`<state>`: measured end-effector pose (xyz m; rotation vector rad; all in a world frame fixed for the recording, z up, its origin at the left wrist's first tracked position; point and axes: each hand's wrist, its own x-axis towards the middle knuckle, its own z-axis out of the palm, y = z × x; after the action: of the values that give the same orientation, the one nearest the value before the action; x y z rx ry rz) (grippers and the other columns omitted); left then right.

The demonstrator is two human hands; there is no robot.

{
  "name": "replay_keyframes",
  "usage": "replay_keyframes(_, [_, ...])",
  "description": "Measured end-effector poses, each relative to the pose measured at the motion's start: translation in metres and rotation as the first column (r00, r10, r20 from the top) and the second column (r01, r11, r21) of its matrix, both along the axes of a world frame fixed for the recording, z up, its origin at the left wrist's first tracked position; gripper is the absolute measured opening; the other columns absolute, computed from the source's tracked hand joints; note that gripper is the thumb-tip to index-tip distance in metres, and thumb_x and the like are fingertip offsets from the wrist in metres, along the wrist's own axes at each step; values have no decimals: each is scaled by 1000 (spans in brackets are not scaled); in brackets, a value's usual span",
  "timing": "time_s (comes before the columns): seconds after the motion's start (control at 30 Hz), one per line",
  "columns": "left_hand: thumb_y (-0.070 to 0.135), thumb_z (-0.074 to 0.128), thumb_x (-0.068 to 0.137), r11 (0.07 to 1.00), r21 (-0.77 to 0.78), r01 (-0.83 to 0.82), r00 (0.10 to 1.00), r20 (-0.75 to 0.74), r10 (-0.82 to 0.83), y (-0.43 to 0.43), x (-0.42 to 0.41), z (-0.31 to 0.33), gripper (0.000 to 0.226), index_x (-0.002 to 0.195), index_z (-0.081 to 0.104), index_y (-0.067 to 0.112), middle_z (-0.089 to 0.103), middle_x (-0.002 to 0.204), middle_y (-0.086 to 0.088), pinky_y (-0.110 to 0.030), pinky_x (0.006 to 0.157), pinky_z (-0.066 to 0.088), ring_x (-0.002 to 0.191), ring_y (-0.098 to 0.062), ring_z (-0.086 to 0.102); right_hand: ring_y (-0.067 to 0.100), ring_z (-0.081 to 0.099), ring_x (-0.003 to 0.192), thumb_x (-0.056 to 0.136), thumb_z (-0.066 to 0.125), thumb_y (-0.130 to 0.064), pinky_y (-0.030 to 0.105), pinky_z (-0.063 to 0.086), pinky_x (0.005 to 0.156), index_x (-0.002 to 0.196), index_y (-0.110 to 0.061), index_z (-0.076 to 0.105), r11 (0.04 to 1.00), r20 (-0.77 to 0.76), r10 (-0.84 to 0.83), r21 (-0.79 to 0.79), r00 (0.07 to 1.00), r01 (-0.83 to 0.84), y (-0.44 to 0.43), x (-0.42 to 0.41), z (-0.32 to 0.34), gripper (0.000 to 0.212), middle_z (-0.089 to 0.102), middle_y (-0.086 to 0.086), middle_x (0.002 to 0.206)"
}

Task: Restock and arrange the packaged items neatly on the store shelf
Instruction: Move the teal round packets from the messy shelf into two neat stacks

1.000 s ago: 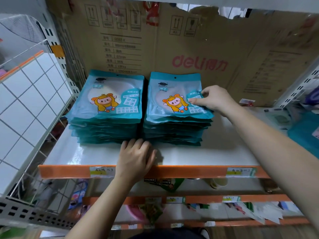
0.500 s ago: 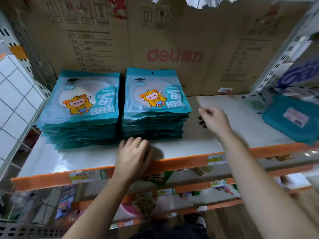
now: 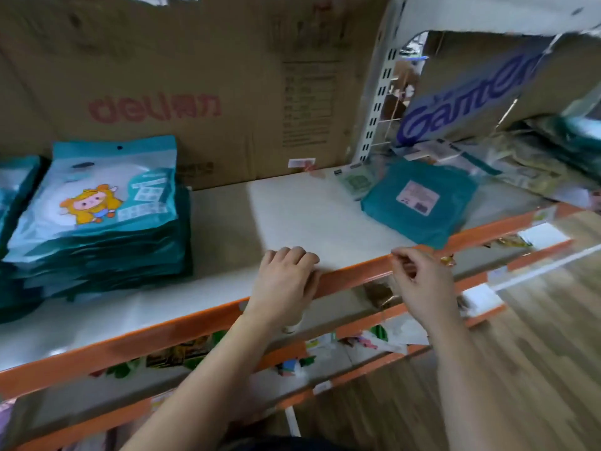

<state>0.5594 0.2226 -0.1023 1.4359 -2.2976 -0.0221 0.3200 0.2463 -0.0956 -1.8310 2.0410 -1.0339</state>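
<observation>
A stack of teal packets with a cartoon figure stands on the white shelf at the left; a second stack is cut off by the left edge. A dark teal packet with a pink label lies face down at the shelf's right, reaching the orange front rail. My left hand rests flat on the rail, holding nothing. My right hand hovers in front of the rail with curled fingers, apparently holding nothing, just left of the dark teal packet.
A brown cardboard box lines the shelf's back. A white slotted upright divides off the neighbouring bay, where more packets are heaped. Lower orange-edged shelves hold mixed goods. Wooden floor lies to the right.
My view has swung right, so the stacks sit at the left. My right hand left the right stack and drew back to the front rail. My left hand slid right along the rail.
</observation>
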Motion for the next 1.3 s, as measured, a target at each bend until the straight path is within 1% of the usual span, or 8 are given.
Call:
replay_keyframes(0.13, [34, 46, 96, 998, -31, 48, 999, -10, -48, -24, -100, 7, 25, 110, 63, 22, 64, 106, 2, -37, 84, 40, 98, -23, 58, 20, 62, 91, 92, 60, -13, 36, 52, 83, 111, -11, 67, 1000, -35, -14, -12, 999, 14, -1, -75, 7, 20, 67, 5, 102])
replay_keyframes(0.23, [38, 45, 96, 997, -24, 74, 996, -38, -75, -33, -163, 14, 27, 116, 59, 24, 63, 113, 3, -36, 88, 39, 104, -21, 56, 24, 62, 94, 92, 60, -11, 41, 52, 85, 111, -8, 67, 1000, -82, -4, -7, 997, 3, -3, -124, 14, 21, 67, 7, 104])
replay_keyframes(0.4, [35, 53, 94, 993, -46, 107, 992, -58, -110, -49, -238, 29, 25, 112, 62, 21, 65, 112, 0, -37, 89, 43, 103, -24, 59, 23, 59, 105, 93, 57, -14, 38, 48, 93, 118, -10, 65, 998, -89, -40, 35, 995, 44, -18, -195, 20, 27, 65, 6, 115])
replay_keyframes(0.6, [33, 49, 94, 992, -63, 106, 987, -114, -112, -92, -300, 39, 27, 110, 65, 17, 65, 108, -3, -40, 89, 43, 100, -26, 60, 16, 59, 99, 91, 60, -13, 30, 49, 85, 116, -16, 65, 998, -51, -56, -23, 997, 55, -49, -255, 22, 25, 65, -1, 110])
replay_keyframes(0.9, [29, 57, 93, 995, -44, 94, 983, -153, -99, -177, -376, 39, 26, 112, 64, 13, 65, 111, -9, -44, 87, 44, 101, -31, 60, 16, 64, 96, 91, 60, -14, 23, 45, 82, 117, -14, 65, 998, -57, -60, -30, 997, 59, -129, -329, 25, 26, 67, 3, 112])
replay_keyframes(1.1, [26, 60, 89, 988, -84, 130, 973, -182, -144, -208, -410, 42, 25, 108, 66, 11, 65, 99, -11, -49, 80, 48, 91, -34, 61, 12, 61, 96, 91, 61, -18, 25, 48, 82, 113, -17, 65, 997, -40, -73, -22, 997, 72, -170, -361, 19, 22, 65, -2, 108])
replay_keyframes(1.23, [35, 50, 92, 993, -39, 115, 983, -137, -119, -217, -431, 41, 32, 110, 66, 14, 64, 102, -7, -47, 82, 47, 95, -30, 60, 12, 61, 92, 88, 63, -14, 22, 47, 78, 109, -17, 67, 997, -21, -51, -59, 998, 50, -190, -387, 17, 21, 62, -7, 100])
replay_keyframes(1.3, [34, 51, 91, 996, -15, 86, 988, -126, -87, -223, -443, 41, 30, 109, 66, 14, 65, 105, -6, -45, 83, 47, 99, -29, 60, 17, 63, 92, 88, 63, -11, 28, 50, 77, 107, -15, 68, 997, 4, -38, -59, 999, 38, -201, -403, 16, 20, 65, -3, 100])
